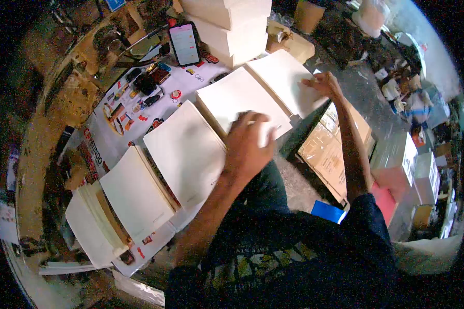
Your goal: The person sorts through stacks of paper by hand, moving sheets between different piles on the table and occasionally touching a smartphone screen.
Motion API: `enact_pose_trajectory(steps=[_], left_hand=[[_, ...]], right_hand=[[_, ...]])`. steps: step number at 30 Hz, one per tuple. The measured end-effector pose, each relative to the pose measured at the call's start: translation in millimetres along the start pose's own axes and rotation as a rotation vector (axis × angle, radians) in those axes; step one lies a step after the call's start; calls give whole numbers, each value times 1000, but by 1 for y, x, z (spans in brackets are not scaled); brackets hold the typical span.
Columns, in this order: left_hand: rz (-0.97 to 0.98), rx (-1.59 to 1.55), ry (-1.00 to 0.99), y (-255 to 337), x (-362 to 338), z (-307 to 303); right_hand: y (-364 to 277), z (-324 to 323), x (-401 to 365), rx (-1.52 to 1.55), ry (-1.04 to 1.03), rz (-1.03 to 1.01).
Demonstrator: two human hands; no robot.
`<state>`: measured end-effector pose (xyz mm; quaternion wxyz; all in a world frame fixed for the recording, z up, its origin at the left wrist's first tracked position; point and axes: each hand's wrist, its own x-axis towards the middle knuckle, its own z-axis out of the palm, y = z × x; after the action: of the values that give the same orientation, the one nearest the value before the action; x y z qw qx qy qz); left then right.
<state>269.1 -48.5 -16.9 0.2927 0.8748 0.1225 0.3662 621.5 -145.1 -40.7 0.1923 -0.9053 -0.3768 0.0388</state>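
Five paper stacks point(183, 152) line the counter point(191, 85), with clutter point(148, 81), phone point(184, 45) and tall pile point(234, 31) behind. Left hand point(248, 147), blurred, is at the fourth; right hand point(322, 86) touches the fifth, near a carton point(326, 154). Neither grip is clear.

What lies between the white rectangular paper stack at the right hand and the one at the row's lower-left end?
The head view shows three more, all white and rectangular: a lower paper stack, a middle paper stack and an upper paper stack.
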Motion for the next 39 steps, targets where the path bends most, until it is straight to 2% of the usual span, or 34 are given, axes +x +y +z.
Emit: enact_pose_trajectory(steps=[1, 2, 3, 4, 6, 8, 10, 11, 15, 17, 18, 20, 22, 23, 24, 26, 27, 29, 30, 32, 34, 36, 37, 38, 39], left_hand=[[-16, 62, -125, 8, 9, 16], [-88, 210, -259, 0, 10, 35], [-119, 311, -244, 4, 12, 50], [-146, 411, -232, 3, 12, 60], [-164, 363, -269, 0, 19, 59], [-178, 316, -316, -10, 24, 54], [-157, 192, -448, -22, 29, 50], [-89, 156, -269, -29, 25, 53], [-38, 122, -209, -35, 21, 47], [-261, -92, -159, -29, 21, 20], [-290, -87, -140, -24, 17, 1], [-397, -225, -172, -33, 4, -32], [-462, -429, -95, -23, -12, -67], [-461, -263, -78, -20, -20, -84], [-435, -347, -77, -30, -31, -90], [-279, -266, -243, -31, -40, -114], [-284, -264, -238, -25, -45, -116], [-279, 200, -333, -10, -55, -115], [-314, 229, -347, -21, -68, -107], [-215, 288, -239, -29, -80, -94], [-235, 198, -281, -36, -80, -101], [-252, 103, -327, -39, -83, -110], [-271, 10, -301, -45, -90, -115], [-295, -83, -274, -45, -95, -119], [-241, 43, -241, -44, -100, -124]], right_hand=[[10, 0, -4, -8, -1, -13], [18, 11, -6, 40, 108, -75], [30, 11, -8, 95, 200, -134], [29, 9, -13, 91, 197, -139], [16, 6, -28, 105, 253, -160], [14, 8, -33, 159, 179, -86], [16, 16, -27, -162, 278, -165], [15, 18, -30, -199, 366, -210], [20, 24, -24, -257, 430, -293], [0, 3, -32, -39, 284, -197], [31, 15, -14, 658, 178, -60], [-11, -25, -36, 460, 187, -156], [-30, -50, -46, 285, 282, -222], [-34, -64, -45, 342, 103, -114], [-36, -57, -45, 343, 100, -118], [-48, -40, -50, 428, 301, -165], [-55, -40, -46, 551, 102, -184], [-82, -23, -50, 494, 135, -218], [-93, -14, -54, 435, 173, -247], [-109, 1, -58, 601, 14, -220], [-117, 8, -59, 606, -9, -194], [-112, 22, -51, 747, -217, -195], [-143, 5, -72, 542, -152, -83], [-149, 7, -73, 538, -152, -87], [-152, 9, -73, 622, -193, 27]])
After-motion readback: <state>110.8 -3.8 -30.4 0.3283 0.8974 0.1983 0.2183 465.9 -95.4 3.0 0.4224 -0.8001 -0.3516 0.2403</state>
